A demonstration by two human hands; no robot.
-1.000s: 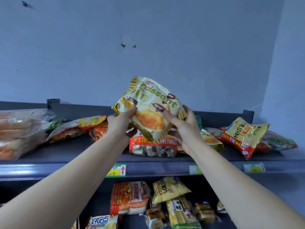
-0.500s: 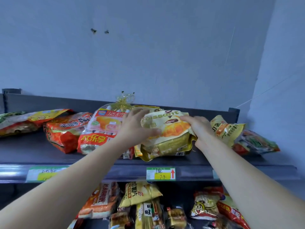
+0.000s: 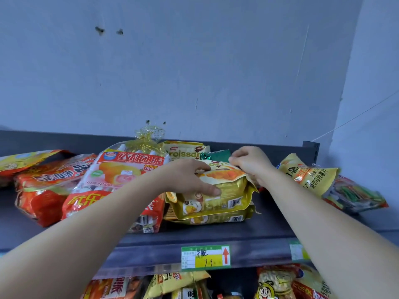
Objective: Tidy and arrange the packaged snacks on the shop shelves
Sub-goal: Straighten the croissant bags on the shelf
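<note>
At the bottom edge the lower-shelf packets [image 3: 172,283] are cut off, and a bag with a cartoon face [image 3: 272,285] shows only its top half. Above them runs the shelf's front lip [image 3: 140,255], carrying a green and yellow price tag [image 3: 206,256]; its handwriting is hard to read. A bare strip of the dark shelf lies between the lip and the goods.

The croissant pack [image 3: 226,184] lies on top of a second croissant pack [image 3: 207,219], near the middle of the top shelf. The left hand [image 3: 190,178] rests flat on it, fingers [image 3: 201,167] spread over the top and the thumb down its front. The right hand [image 3: 251,164] sits at its far right corner with curled fingers, just where a green packet [image 3: 216,155] begins; I cannot tell which of the two they pinch.

A big red pie bag [image 3: 121,175] touches the stack on the left, partly hidden by the left forearm. Right of the stack there is open shelf, then a yellow crisp bag [image 3: 308,173]. A third croissant pack [image 3: 185,151] stands behind, mostly covered. The shelf ends at a low back rail [image 3: 64,139] against a pale blue wall [image 3: 194,72] with two small dark marks.
</note>
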